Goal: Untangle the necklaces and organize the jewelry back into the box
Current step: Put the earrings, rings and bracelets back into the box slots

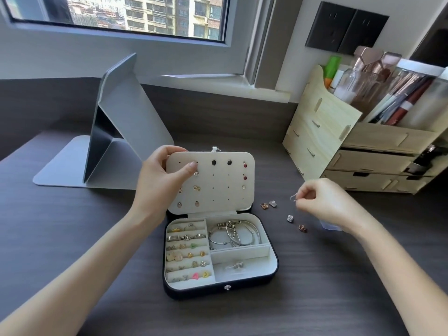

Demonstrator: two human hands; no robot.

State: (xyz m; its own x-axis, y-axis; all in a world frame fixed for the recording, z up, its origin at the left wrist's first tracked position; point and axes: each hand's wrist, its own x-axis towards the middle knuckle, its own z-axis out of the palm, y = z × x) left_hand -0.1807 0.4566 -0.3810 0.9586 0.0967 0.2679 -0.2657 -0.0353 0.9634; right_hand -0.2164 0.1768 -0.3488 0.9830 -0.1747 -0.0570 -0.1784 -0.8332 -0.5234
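The dark wood-grain desk (72, 238) takes up most of what I can see. At 2 o'clock from the jewelry box stands a pale wooden organiser (322, 132) with drawers, and brushes and bottles stand in its top. At 10 o'clock is a grey folded stand (126, 122).

The jewelry box (274, 270) lies open near the middle of the desk, black outside and cream inside. Its earring panel (218, 197) stands upright at the box's 12 o'clock edge.

Two bare forearms reach in from 7 and 5 o'clock. The left hand (157, 175) grips the panel's upper left corner, with the thumb laid across the front face and the fingers curled over the top edge. The right hand (322, 202) hovers above the desk at 2 o'clock from the box. Its fingers are bunched and its fingertips pinch one small silver hook earring (293, 197).

Inside the box there are six ring rows (186, 253) on the 9 o'clock side, most with small rings or studs tucked in. A tangle of silver bangles (232, 234) fills the 1 o'clock compartment; I cannot count them. One small piece (236, 266) lies in the 4 o'clock compartment. About ten studs are pinned to the panel.

Four loose earrings (290, 218) lie on the desk between the box and the right hand: two side by side, the other two each apart
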